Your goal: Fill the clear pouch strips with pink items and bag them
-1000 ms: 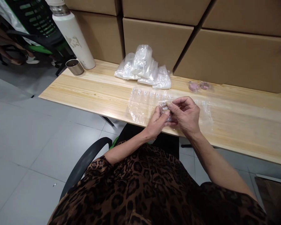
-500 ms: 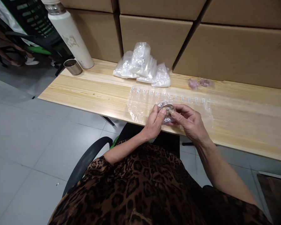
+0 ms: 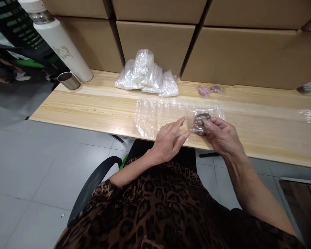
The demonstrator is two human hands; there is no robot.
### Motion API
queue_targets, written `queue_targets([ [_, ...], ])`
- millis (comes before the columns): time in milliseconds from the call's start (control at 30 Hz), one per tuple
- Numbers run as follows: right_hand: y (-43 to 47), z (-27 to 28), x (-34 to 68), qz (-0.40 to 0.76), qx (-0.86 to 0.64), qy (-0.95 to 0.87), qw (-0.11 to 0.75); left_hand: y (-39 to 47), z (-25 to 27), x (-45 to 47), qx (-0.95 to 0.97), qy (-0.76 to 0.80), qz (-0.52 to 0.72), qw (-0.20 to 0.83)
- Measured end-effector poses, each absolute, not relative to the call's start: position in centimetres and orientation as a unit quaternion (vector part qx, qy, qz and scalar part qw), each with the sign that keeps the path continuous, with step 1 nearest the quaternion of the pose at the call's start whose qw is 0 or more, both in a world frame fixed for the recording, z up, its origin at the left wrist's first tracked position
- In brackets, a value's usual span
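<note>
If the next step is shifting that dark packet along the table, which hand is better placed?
Probably the right hand: its thumb and fingers pinch the dark packet by its right side. The left hand is open beside it, with nothing visibly held.

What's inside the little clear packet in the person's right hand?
The clear packet holds a dark, roundish item, with pale marks too blurred to read. The right hand covers part of its right side, so what lies there is hidden.
</note>
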State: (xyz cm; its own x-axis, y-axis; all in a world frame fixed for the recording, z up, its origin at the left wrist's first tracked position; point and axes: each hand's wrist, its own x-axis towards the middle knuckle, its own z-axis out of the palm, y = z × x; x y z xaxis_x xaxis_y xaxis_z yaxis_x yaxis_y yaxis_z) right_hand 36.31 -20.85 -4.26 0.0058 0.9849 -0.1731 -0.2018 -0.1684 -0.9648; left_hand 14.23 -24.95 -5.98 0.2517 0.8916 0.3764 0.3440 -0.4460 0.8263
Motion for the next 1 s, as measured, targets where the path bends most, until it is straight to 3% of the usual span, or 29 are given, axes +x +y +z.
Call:
queue_targets([
  [100, -20.1, -5.1, 38.6, 0.551, -0.514, -0.378, 0.537, -25.1, -6.2, 14.4, 0.802, 0.420, 0.356, 0.232],
  [233, -20.2, -5.8, 40.2, 0.507, -0.501, -0.364, 0.599, -25.2, -6.1, 15.3, 0.838, 0.399, 0.297, 0.227],
  [333, -21.6, -5.7, 39.9, 0.487, -0.466, -0.401, 0.621, -25.1, -5.9, 15.6, 0.804, 0.393, 0.337, 0.292],
  [533, -24.8, -5.3, 37.1, 0.453, -0.388, -0.562, 0.573, -24.6, -5.9, 16.1, 0.624, 0.317, 0.456, 0.551],
  [767, -24.2, -5.6, 35.4, 0.446, -0.363, -0.616, 0.539, -24.6, -6.1, 16.0, 0.571, 0.310, 0.539, 0.536],
  [1000, -24.7, -4.7, 34.9, 0.470, -0.437, -0.584, 0.497, -25.1, -5.9, 15.7, 0.546, 0.375, 0.516, 0.543],
])
